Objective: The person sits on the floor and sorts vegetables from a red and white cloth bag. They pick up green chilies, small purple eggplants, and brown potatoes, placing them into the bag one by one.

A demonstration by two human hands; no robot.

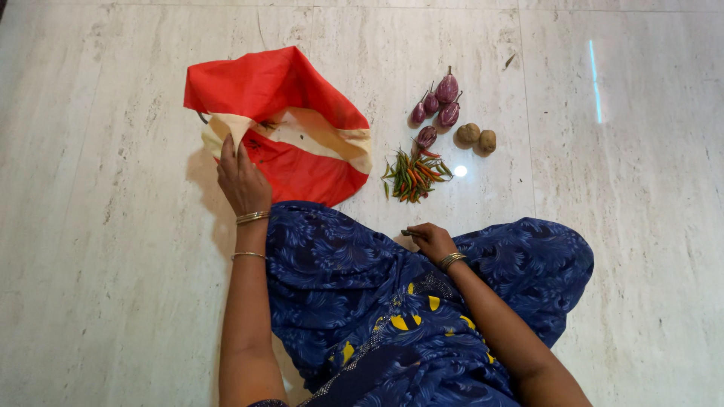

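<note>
Blue cloth with a leaf pattern and some yellow marks [362, 301] covers the folded legs of the person, who sits on a pale marble floor [98, 264]. The right hand [431, 240] rests on this cloth at the knee, fingers curled in; something small and dark seems to be pinched at the fingertips, but I cannot tell what it is. The left hand [241, 181], with bangles on the wrist, is just left of the red and cream cloth bag [290, 128] and pinches its edge, holding it up between the fingers. The bag lies open on the floor just beyond the knees. To the right of the bag lies a small heap of green and red chillies [413, 175]. Beyond the chillies are five small purple brinjals [437, 109], and two brown potatoes [477, 138] lie just to their right.
</note>
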